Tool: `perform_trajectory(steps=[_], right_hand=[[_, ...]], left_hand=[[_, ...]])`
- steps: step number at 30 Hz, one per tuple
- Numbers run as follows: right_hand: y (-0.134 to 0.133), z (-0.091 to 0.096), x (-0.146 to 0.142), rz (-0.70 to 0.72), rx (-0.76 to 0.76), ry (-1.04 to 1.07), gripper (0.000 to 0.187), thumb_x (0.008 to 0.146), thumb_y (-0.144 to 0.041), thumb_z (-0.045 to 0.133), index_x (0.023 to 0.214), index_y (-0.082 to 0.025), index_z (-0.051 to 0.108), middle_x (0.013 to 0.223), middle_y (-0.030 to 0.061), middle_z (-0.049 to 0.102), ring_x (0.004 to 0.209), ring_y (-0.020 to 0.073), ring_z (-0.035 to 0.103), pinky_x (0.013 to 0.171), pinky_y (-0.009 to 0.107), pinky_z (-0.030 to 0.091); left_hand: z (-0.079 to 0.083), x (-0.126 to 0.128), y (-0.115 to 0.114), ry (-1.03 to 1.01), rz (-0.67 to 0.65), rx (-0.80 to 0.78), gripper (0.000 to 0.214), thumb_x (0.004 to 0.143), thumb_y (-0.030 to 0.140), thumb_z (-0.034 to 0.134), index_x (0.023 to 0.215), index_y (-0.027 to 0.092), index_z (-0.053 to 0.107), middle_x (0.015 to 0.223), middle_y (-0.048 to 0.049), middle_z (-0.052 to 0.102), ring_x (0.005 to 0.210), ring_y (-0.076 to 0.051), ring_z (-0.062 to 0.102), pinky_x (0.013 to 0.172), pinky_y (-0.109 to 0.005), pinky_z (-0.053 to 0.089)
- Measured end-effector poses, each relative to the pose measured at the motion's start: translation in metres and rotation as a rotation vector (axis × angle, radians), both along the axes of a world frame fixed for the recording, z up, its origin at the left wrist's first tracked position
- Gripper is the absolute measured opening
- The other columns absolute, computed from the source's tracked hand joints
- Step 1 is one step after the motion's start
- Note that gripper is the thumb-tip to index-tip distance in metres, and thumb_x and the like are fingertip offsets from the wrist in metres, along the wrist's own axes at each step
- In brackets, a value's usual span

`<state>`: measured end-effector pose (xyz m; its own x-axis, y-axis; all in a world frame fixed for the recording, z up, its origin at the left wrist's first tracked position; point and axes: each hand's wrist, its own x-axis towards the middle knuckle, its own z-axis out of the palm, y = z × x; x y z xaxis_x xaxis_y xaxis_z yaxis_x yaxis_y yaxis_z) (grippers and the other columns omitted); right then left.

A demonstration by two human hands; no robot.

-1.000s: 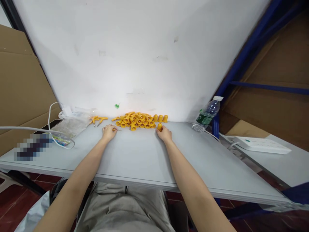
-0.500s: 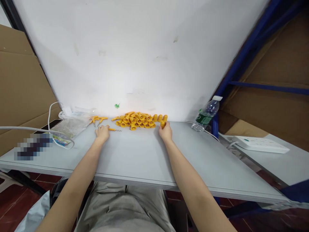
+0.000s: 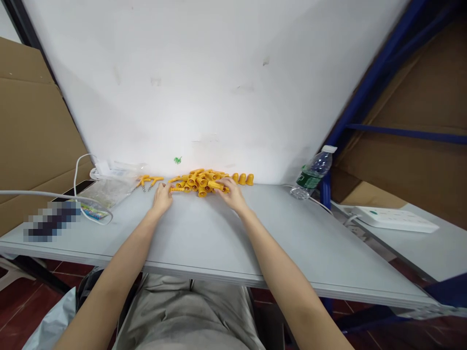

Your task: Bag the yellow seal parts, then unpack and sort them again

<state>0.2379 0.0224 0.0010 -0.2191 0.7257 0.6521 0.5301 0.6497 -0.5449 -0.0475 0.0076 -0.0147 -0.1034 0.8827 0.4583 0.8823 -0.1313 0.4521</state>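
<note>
My left hand (image 3: 162,198) is closed on the end of a yellow ribbed rod (image 3: 177,189), whose thin twisted metal tip points right. In my right hand (image 3: 232,195), thumb and fingers pinch a yellow cup-shaped cap (image 3: 215,185) lying sideways, facing the rod with a small gap between. Behind both hands lies a pile of yellow caps (image 3: 192,179), many with open ends toward me; my right hand hides part of it. Three caps (image 3: 242,179) stand upright right of the pile. Left of my left hand lie a few yellow branched pieces (image 3: 146,181) with twisted metal tips.
A plastic bag (image 3: 116,187), a looping white cable (image 3: 104,222) and a blurred dark item (image 3: 51,222) lie at left. A water bottle (image 3: 314,174) leans at right near the blue rack post (image 3: 324,188). Beyond it sits a white power strip (image 3: 396,218). A white wall (image 3: 219,97) backs the table.
My right hand has moved left from beside the upright caps to the front of the pile, bringing a cap. My left hand has shifted right and slightly up, with the rod.
</note>
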Motion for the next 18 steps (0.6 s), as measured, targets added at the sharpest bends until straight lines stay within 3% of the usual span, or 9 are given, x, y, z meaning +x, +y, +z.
perform_trajectory(steps=[7, 18], right_hand=[[0.003, -0.012, -0.012, 0.155, -0.078, -0.037, 0.034, 0.086, -0.04, 0.062, 0.115, -0.023, 0.065, 0.117, 0.0102, 0.062, 0.114, 0.0255, 0.058, 0.101, 0.045, 0.046], [0.005, -0.017, -0.019, 0.133, -0.145, 0.046, 0.038, 0.083, -0.038, 0.066, 0.117, -0.022, 0.062, 0.122, 0.0105, 0.064, 0.111, 0.0249, 0.063, 0.099, 0.044, 0.049]], left_hand=[[-0.001, 0.009, -0.002, -0.042, -0.057, 0.0, 0.034, 0.085, 0.015, 0.047, 0.114, 0.021, 0.063, 0.103, -0.0085, 0.053, 0.091, -0.021, 0.059, 0.09, -0.035, 0.049], [0.0, 0.018, -0.006, -0.03, -0.13, 0.029, 0.031, 0.085, 0.015, 0.049, 0.111, 0.021, 0.063, 0.11, -0.0088, 0.052, 0.093, -0.02, 0.059, 0.09, -0.035, 0.05]])
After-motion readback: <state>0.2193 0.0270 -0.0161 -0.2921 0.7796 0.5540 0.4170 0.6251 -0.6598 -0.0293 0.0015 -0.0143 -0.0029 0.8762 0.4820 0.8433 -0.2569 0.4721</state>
